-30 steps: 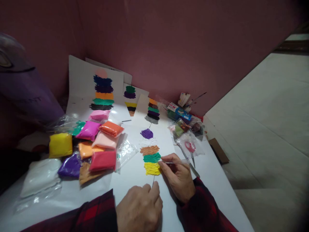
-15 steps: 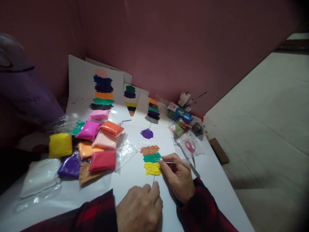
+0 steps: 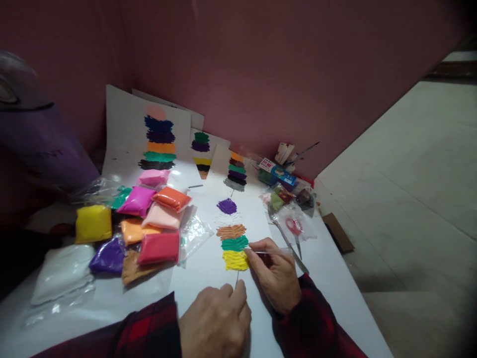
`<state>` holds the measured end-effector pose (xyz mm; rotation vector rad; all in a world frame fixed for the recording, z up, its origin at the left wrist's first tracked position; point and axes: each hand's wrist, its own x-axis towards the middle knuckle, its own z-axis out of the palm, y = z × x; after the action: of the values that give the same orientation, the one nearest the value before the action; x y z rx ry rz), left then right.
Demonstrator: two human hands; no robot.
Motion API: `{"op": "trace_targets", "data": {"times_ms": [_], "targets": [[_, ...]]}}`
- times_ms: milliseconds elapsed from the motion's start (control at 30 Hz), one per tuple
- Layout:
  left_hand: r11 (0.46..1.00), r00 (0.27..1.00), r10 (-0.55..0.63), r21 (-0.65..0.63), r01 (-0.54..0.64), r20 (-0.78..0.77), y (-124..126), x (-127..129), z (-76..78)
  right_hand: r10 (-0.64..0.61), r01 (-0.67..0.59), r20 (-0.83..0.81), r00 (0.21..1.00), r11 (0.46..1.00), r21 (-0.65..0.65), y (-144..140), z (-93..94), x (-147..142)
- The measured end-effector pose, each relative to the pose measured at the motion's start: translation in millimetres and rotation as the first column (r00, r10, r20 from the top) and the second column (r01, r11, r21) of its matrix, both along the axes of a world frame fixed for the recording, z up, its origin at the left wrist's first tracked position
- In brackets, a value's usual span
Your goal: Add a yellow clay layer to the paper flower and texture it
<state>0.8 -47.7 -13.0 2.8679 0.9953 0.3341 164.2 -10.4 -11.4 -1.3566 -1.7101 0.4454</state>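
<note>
Just below the middle of the frame lies a white sheet of paper [image 3: 208, 268] bearing a column of textured clay patches: purple at the top, then white, brown and green, with a yellow clay patch [image 3: 235, 260] at the bottom. The right hand [image 3: 276, 276] sits just right of that yellow patch, its fingers pinched shut around a thin clear stick tool [image 3: 270, 251] that lies level, its left tip at the patch's right edge. The left hand [image 3: 216, 320], at the lower centre of the frame, rests curled on the paper below the column, its fingertips touching the thin drawn line that runs down from the yellow patch; whether it grips anything cannot be told. Both wrists wear dark red checked sleeves.

Left of the paper is a heap of clear bags of coloured clay [image 3: 149, 223]: yellow, magenta, orange, pink, red, purple, brown, and a large white one at the far left. Right of the hand lie a metal fork [image 3: 283, 233] and small red-handled scissors [image 3: 295, 229] on a clear plastic bag. Behind, further white sheets with stacked colour bands [image 3: 158, 141] lean against the dull pink wall [image 3: 261, 74], and a blue-labelled box with brushes [image 3: 281, 171] stands at centre right.
</note>
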Motion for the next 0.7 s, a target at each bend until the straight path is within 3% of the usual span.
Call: {"op": "trace_targets", "data": {"times_ms": [200,433,700], "targets": [[1.0,1.0,0.007,-0.023,-0.007,0.001,2.8,1.2,0.7,-0.015,0.014,0.025,1.0,1.0,0.024,0.1,-1.0,0.6],[0.999,1.0,-0.008,0.036,0.008,0.004,0.7,0.0,0.3,-0.045,0.04,0.065,0.997,0.996,0.08,-1.7,2.4,-0.2],[1.0,1.0,0.0,-0.007,0.0,-0.016,0.9,1.8,0.2,-0.05,0.051,-0.01,0.999,0.996,0.077,-2.4,-0.8,-1.0]]}}
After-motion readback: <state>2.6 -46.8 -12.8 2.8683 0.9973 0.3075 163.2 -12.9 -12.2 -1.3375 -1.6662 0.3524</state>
